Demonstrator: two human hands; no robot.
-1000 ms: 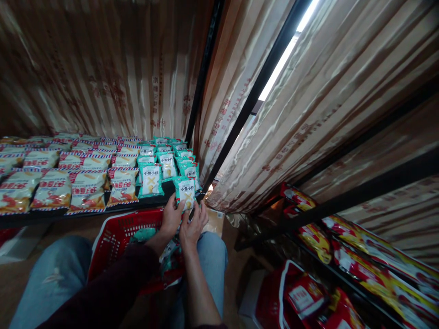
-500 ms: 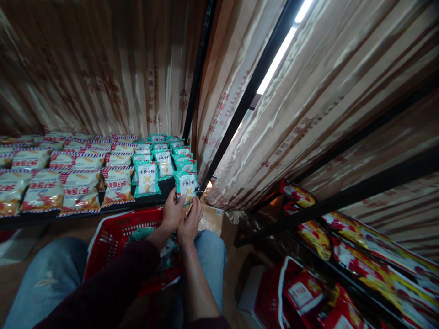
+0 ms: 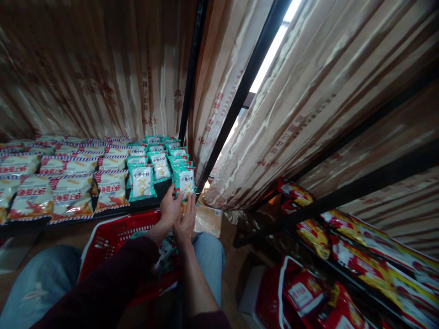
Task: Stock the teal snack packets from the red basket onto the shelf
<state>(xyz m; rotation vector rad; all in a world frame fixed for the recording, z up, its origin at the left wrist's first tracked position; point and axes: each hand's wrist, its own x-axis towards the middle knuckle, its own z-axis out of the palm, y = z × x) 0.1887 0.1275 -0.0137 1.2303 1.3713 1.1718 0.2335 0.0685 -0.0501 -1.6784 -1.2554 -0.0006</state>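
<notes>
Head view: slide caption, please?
Left hand and right hand touch a green-and-white plastic snack packet at a flat black shelf, beyond a red plastic basket.

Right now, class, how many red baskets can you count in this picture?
2. The first basket, holding green packets, is under the person's forearms; the second basket, holding red packets, is at the picture's lower right. Others may be hidden.

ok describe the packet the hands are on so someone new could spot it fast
Find the pleated curtain on the left and the black shelf of snack bags below it. Follow the shelf right to the teal-and-white packets beside the slanting post. It is the front packet in the rightmost column, the only one with the left hand and right hand on it.
</notes>
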